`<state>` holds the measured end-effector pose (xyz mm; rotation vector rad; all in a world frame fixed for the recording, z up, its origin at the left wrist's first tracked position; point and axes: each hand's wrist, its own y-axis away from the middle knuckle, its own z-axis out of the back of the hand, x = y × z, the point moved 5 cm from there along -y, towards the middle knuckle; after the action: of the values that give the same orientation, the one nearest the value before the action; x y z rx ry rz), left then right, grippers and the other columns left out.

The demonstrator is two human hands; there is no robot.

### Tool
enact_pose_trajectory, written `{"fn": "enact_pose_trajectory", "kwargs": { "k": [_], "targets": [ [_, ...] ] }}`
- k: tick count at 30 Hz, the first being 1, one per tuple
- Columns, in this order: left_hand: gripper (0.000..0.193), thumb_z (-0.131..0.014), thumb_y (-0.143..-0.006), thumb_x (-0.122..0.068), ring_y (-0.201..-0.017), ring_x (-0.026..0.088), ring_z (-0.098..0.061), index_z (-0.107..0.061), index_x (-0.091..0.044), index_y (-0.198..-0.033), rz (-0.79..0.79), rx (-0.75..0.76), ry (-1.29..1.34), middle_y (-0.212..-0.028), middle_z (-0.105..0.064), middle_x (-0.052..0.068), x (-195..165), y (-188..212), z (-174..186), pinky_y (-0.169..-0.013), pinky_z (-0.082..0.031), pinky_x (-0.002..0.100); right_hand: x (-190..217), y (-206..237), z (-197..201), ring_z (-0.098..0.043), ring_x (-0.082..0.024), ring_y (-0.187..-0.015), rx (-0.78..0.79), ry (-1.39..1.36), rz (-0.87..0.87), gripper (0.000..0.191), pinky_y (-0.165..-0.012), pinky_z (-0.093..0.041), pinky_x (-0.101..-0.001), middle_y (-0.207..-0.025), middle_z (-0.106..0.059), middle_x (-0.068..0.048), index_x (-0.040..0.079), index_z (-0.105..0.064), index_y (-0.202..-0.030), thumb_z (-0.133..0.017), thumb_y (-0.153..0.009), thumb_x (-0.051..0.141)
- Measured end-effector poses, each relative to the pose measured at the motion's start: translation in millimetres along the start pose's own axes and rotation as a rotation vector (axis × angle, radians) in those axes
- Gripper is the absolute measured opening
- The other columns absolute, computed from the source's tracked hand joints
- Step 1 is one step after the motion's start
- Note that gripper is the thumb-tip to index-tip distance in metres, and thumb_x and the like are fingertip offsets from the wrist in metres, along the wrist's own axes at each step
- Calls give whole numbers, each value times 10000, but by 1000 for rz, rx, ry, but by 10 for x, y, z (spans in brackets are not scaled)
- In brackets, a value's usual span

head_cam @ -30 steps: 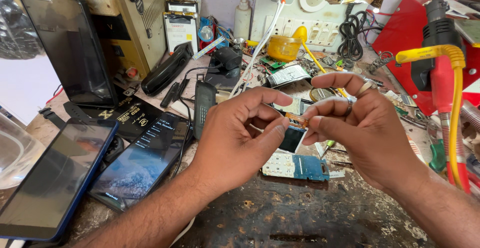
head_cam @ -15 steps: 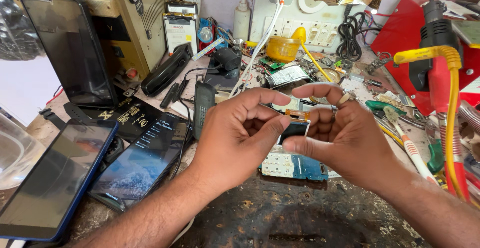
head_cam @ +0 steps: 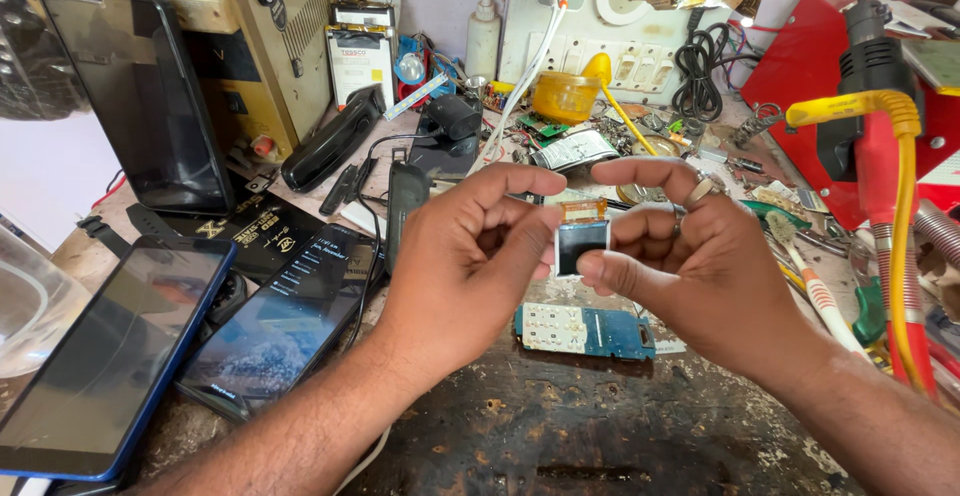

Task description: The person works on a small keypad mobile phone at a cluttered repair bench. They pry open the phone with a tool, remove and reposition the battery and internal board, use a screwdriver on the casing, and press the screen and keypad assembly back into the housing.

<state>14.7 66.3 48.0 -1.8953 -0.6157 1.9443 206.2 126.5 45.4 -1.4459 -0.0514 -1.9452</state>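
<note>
Head cam view, only one angle here. Both hands are up over the workbench [head_cam: 560,436] pinching a small phone display module [head_cam: 581,241] between them. The left hand [head_cam: 470,266] is curled in, thumb and forefinger closed on the module's left edge, other fingers folded loosely. The right hand [head_cam: 700,256] is closed on the right edge the same way, thumb underneath and forefinger arched over the top, with rings on two fingers.

The module is held upright in the air, dark glass face turned toward the camera. Its long axis runs roughly vertical, and the orange flex ribbon [head_cam: 583,210] sticks out of the top end, pointing away toward the back of the bench.

Straight below the hands, a blue circuit board [head_cam: 585,331] lies flat on the scarred wood, long side running left to right, not touching either hand. Off to the left, two smartphones [head_cam: 190,346] lie side by side, screens up. Back by the wall, a yellow jar [head_cam: 565,96] stands well apart from the hands, and a red and yellow tool [head_cam: 880,146] stands at the right edge.
</note>
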Motion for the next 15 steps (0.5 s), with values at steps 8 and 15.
{"fn": "enact_pose_trajectory", "kwargs": {
  "k": [8, 15],
  "targets": [
    [541, -823, -825, -86, -723, 2, -684, -581, -34, -1306, -34, 20, -142, -800, -695, 1, 20, 25, -81, -614, -577, 195, 18, -7, -12, -751, -105, -918, 2, -24, -22, 310, -826, -635, -308, -1455, -606, -42, -82, -644, -1216, -671, -991, 129],
    [263, -759, -902, -95, -635, 32, -665, -699, -18, -1147, 85, -14, -213, -739, -771, 32, 23, 0, -32, -539, -522, 210, 38, 5, -92, -729, -108, -930, 84, -95, 0, 508, -884, -614, -287, -990, -761, -89, 26, -464, -1459, -682, -1004, 81]
  ]
}}
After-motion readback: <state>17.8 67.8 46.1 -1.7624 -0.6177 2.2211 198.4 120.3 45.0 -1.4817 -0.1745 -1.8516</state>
